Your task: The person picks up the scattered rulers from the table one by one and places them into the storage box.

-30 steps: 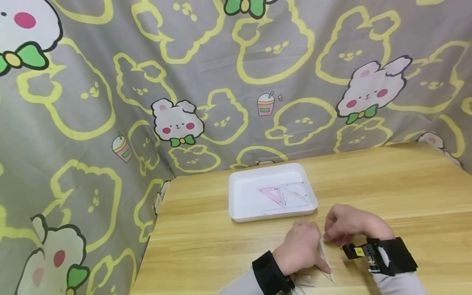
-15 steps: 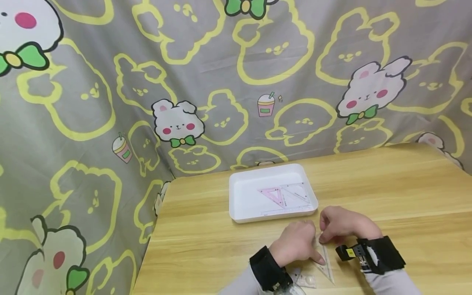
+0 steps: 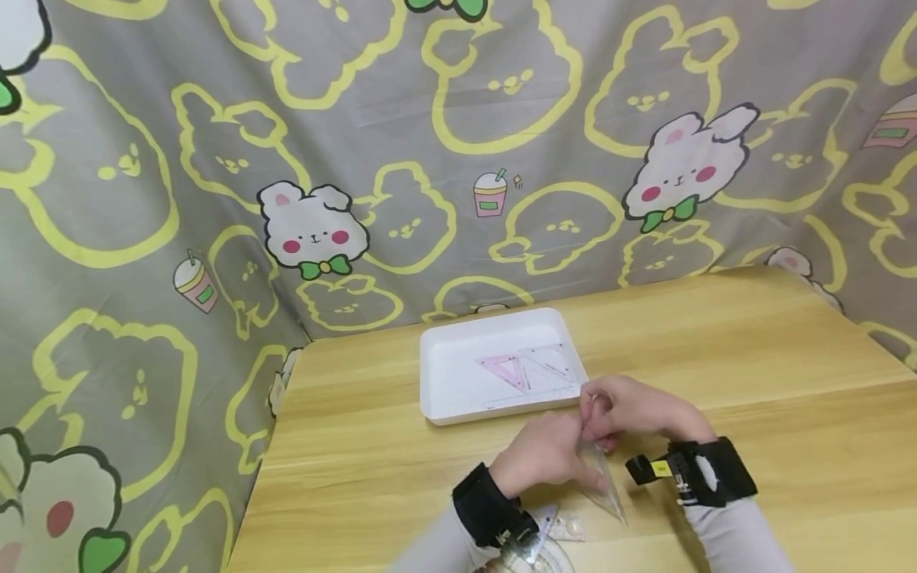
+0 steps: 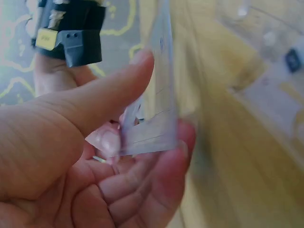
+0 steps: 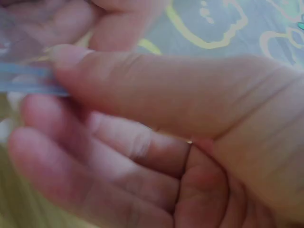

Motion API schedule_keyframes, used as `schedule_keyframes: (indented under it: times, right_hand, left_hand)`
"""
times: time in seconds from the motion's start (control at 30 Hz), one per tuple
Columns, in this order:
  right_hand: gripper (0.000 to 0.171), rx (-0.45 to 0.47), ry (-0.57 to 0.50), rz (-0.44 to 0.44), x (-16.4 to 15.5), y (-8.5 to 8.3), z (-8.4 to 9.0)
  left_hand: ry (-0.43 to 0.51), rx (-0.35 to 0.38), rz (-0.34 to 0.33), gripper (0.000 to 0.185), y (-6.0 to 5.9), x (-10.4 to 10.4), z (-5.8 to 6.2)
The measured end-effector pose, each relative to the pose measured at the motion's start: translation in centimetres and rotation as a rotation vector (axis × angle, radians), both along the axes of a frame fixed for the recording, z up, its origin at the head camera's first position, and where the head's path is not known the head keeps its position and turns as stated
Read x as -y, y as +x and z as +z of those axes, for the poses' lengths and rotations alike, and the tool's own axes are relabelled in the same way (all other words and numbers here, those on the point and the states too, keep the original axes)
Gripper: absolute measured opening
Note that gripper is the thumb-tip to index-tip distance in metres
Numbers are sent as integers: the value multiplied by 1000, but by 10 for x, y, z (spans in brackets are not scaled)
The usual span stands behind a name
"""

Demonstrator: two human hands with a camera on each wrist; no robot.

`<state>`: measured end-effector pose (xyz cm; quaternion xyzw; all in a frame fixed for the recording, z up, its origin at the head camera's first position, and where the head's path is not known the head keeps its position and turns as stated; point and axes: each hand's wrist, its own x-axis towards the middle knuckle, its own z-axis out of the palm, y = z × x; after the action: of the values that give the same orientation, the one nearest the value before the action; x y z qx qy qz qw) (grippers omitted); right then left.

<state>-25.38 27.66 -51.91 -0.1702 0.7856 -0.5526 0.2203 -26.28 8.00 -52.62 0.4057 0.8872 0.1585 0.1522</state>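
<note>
While the left hand (image 3: 548,454) pinches a clear triangle (image 4: 164,95) between thumb and fingers, the right hand (image 3: 637,410) grips its upper end with thumb and index finger; both hands are nearly closed. The triangle is located at lower right of centre in the head view, tip pointing toward the bottom edge, above the table (image 3: 344,414). At centre, a white tray (image 3: 454,366) contains a pink triangle (image 3: 501,375), a second clear triangle and a straight ruler. Clear plastic pieces (image 3: 571,528) lie beside the left wristband (image 3: 481,503), at bottom centre.
</note>
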Motion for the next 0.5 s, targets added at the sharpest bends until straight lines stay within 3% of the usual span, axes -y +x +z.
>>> schedule_keyframes:
  times: [0.1, 0.23, 0.5]
  right_hand:
    - [18, -28, -14, -19, -1, -2, 7]
    - [18, -79, -12, -50, -1, -3, 15]
    - [20, -201, -5, -215, 10, -5, 27]
  left_hand:
    - [58, 7, -40, 30, -4, 5, 7]
    - [173, 90, -16, 13, -7, 13, 19]
    - [345, 173, 76, 28, -19, 27, 40]
